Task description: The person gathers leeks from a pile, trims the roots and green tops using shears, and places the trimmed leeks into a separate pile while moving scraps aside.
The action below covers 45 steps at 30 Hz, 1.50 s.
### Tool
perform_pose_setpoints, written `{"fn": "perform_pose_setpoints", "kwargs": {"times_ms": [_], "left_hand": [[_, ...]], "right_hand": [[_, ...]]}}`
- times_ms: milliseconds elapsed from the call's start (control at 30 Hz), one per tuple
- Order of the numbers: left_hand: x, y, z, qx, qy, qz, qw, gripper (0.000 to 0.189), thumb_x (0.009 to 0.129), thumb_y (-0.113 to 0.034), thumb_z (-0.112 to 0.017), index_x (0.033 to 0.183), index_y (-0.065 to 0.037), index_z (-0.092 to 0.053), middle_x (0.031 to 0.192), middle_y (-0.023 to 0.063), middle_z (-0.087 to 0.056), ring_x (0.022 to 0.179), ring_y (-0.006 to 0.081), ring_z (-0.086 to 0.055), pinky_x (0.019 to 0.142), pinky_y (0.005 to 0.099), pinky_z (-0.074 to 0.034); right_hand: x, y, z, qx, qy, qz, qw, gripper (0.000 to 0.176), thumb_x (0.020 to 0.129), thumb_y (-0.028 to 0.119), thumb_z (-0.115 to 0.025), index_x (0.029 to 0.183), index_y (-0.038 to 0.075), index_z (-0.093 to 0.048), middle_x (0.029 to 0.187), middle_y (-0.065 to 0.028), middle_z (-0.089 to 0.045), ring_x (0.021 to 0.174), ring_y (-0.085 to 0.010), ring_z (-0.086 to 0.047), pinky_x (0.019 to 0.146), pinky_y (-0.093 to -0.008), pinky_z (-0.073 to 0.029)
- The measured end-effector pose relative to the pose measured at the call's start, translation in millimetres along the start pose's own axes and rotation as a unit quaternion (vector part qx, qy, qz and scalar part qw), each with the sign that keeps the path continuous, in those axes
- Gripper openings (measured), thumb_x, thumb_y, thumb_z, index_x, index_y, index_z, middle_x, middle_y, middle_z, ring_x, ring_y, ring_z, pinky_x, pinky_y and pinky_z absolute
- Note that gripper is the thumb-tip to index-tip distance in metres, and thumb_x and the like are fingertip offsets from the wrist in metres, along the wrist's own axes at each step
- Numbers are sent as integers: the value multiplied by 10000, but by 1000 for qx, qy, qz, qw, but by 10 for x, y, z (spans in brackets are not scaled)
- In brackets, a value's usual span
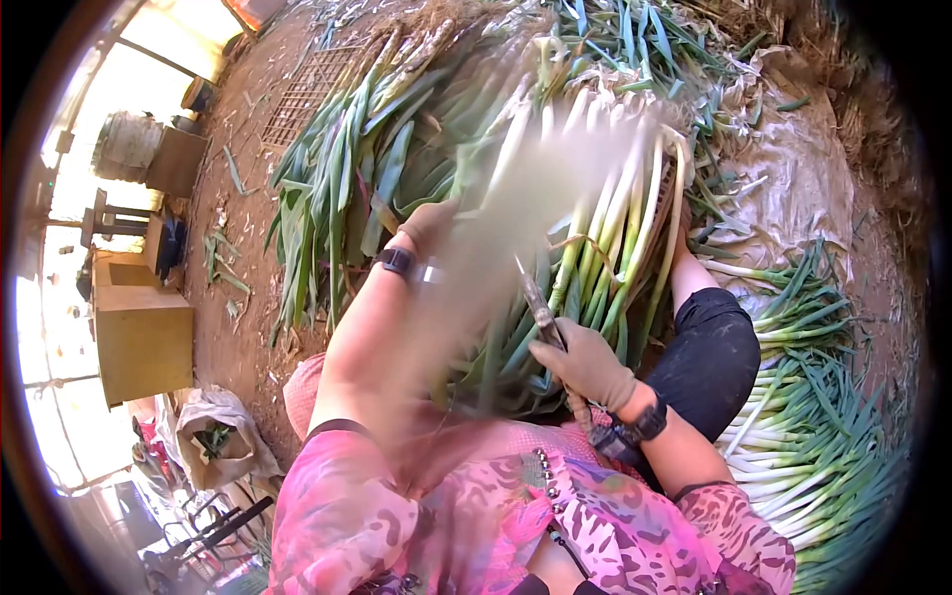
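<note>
My gloved right hand (587, 365) is closed around a slim, pointed tool (540, 305), which looks like an air blow gun; its tip points up and left, toward the onions. A pile of long green onions (595, 238) lies before me, white stalks to the right and wide green leaves (347, 169) to the left. Among those leaves is my gloved left hand (428, 226), just beyond a dark wristwatch. Its fingers are hidden by leaves and a pale blur across the middle of the view, so its grip does not show.
Cleaned green onions (783, 446) lie in rows on my right. A pale sheet (783, 178) covers ground at the upper right. Left are a metal grate (307, 94), a wooden box (144, 337) and an open sack (223, 441). My dark-trousered leg (704, 357) is bent beside the pile.
</note>
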State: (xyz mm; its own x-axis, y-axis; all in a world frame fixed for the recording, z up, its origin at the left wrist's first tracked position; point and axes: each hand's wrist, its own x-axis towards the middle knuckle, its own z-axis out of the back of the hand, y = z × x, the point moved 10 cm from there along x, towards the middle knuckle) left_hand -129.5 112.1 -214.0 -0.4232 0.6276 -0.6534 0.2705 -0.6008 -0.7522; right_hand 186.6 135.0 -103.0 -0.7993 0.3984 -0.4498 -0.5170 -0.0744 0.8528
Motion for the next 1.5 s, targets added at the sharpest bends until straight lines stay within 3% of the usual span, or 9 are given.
{"fn": "perform_pose_setpoints", "kwargs": {"times_ms": [200,300,433,567,767,900,1033,1367,1500], "left_hand": [[-305,-332,-302,194,74,-141,968,449,979,-413,-635,1032,24,-725,947,78,-727,797,141,-646,749,300,-520],[-198,-108,-406,433,78,-218,871,367,889,-304,-730,1102,-5,-720,968,88,-740,823,155,-671,748,313,-536],[-232,-145,-82,561,-37,-7,827,386,808,-216,-717,1130,-4,-710,1037,193,-746,878,320,-719,816,372,-553],[-997,-1054,-221,602,-324,-222,696,447,809,-232,-705,1214,-74,-599,1102,194,-663,1067,358,-654,888,458,-536],[-1123,-1331,-1109,476,-129,-97,865,385,871,-212,-673,1223,-74,-601,1167,167,-656,1099,355,-646,939,456,-530],[-477,-1034,-1008,594,-214,-108,768,456,831,-288,-745,1222,-92,-618,1237,146,-654,1165,311,-644,966,429,-536],[-277,-934,-835,509,-151,-20,847,493,781,-351,-763,1162,-59,-650,1235,168,-655,1154,319,-649,957,420,-537],[-1227,-1330,-911,325,-72,-262,906,567,791,-382,-735,1119,64,-611,986,245,-701,925,336,-696,831,412,-528],[-739,-877,-874,303,-89,-205,926,456,820,-299,-682,1103,47,-595,956,226,-693,864,313,-690,800,420,-529]], "right_hand": [[51,40,36,-82,-35,3,996,524,899,514,-619,1033,9,-640,944,-272,-690,933,-449,-665,816,-505,-516],[187,-94,-13,-83,-25,-29,996,527,899,509,-620,1043,4,-647,958,-278,-690,943,-444,-667,835,-504,-520],[291,-75,134,-86,-56,-23,994,529,894,507,-623,1028,-4,-656,964,-283,-692,950,-444,-670,841,-498,-523],[525,50,446,-100,-119,-15,988,501,890,462,-640,966,-32,-635,867,-270,-681,849,-437,-675,760,-477,-521],[913,68,384,-65,-86,-12,994,597,870,532,-604,1050,-32,-677,949,-279,-708,940,-443,-682,839,-488,-523],[1212,-125,660,20,-108,-29,994,592,872,523,-615,1050,-35,-694,928,-251,-722,908,-413,-701,832,-455,-529],[1374,-40,823,30,-121,4,992,586,873,515,-622,1072,-32,-693,950,-254,-721,949,-411,-696,855,-445,-526],[2026,-73,807,-165,-115,108,974,617,870,537,-586,1059,-36,-715,1020,-284,-712,1001,-434,-683,888,-455,-521],[2363,-320,914,-174,-144,96,969,658,853,546,-595,1046,-70,-721,1039,-306,-703,1022,-436,-683,900,-450,-524]]}}
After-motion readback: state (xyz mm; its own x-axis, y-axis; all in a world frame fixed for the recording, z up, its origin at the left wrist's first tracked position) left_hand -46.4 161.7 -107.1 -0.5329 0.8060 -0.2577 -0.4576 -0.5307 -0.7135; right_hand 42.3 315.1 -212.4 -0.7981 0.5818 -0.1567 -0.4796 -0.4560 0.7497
